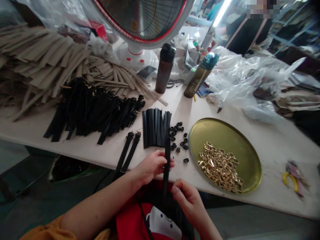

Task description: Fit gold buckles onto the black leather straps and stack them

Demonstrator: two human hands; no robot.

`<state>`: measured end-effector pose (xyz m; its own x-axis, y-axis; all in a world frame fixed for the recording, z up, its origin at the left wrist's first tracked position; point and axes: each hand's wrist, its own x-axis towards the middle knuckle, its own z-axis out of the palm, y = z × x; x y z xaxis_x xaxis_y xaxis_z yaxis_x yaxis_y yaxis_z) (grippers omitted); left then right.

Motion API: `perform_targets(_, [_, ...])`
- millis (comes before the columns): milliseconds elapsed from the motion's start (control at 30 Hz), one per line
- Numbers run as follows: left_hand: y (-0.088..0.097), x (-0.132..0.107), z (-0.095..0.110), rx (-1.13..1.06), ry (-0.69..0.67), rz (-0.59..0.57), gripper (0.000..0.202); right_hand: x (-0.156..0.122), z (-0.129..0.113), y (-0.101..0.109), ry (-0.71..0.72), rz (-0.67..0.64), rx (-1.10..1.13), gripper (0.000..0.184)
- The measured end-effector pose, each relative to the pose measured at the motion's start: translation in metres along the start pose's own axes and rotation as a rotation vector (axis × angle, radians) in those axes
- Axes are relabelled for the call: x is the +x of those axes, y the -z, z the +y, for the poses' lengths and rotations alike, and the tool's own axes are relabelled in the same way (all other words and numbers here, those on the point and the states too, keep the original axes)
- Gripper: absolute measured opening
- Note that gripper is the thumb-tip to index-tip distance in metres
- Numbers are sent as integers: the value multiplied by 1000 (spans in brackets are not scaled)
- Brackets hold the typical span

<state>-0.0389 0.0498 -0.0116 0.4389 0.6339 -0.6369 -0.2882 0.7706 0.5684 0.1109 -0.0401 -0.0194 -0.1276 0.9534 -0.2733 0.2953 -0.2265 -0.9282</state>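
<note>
My left hand [152, 165] pinches a black strap [167, 160] that stands nearly upright at the table's front edge. Just right of the strap's lower end is my right hand [188, 200], its fingers curled together; whatever they may hold is hidden. A row of flat black straps [154, 128] lies beyond my left hand. Small black loops [178, 150] are scattered beside the row. To their right, a round gold tray [246, 156] carries a heap of gold buckles [218, 166]. Two black straps with buckles [128, 150] lie left of my left hand, overhanging the edge.
A pile of buckled black straps [92, 113] and many beige strips [47, 56] cover the table's left. A fan [137, 50], a dark bottle [165, 68] and a teal-capped bottle [200, 76] stand behind. Clear plastic bags [240, 80] and pliers [293, 178] are right. A person [248, 30] is beyond.
</note>
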Motion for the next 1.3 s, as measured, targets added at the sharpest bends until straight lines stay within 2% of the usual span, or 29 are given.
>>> perform_targets(67, [2, 0, 1, -11, -46, 22, 24, 5, 4, 21, 27, 137, -93, 28])
perform_targets(167, [5, -1, 3, 13, -70, 8, 25, 14, 17, 64, 46, 454, -270, 24])
perform_targets(233, [6, -3, 3, 52, -72, -21, 19, 22, 27, 93, 31, 568, -415, 24])
perform_targets(333, [5, -6, 0, 131, -106, -71, 18, 37, 39, 125, 6, 589, -660, 21])
perform_targets(433, [5, -11, -3, 211, -162, -75, 24, 53, 40, 137, 68, 501, -833, 19])
perform_targets(533, [6, -17, -4, 289, -197, -21, 25, 63, 32, 130, 125, 413, -914, 20])
perform_targets(667, [5, -27, -5, 336, -192, 53, 21, 67, 17, 101, 204, 286, -910, 18])
perform_targets(767, [1, -34, -6, 361, -205, 55, 19, 68, 13, 75, 170, 122, -1018, 16])
perform_targets(833, [0, -37, -7, 387, -215, 40, 19, 70, 15, 63, 121, 67, -1103, 18])
perform_targets(933, [3, -40, -9, 423, -234, 25, 18, 73, 20, 56, 96, 76, -1147, 16])
perform_targets(1200, [16, -40, -22, 517, -224, -13, 14, 73, 21, 59, 126, 132, -1076, 11])
perform_targets(1233, [16, -39, -24, 541, -223, -21, 14, 71, 19, 58, 146, 161, -981, 11])
perform_targets(1300, [15, -39, -25, 596, -245, -39, 14, 65, 15, 53, 162, 220, -584, 12])
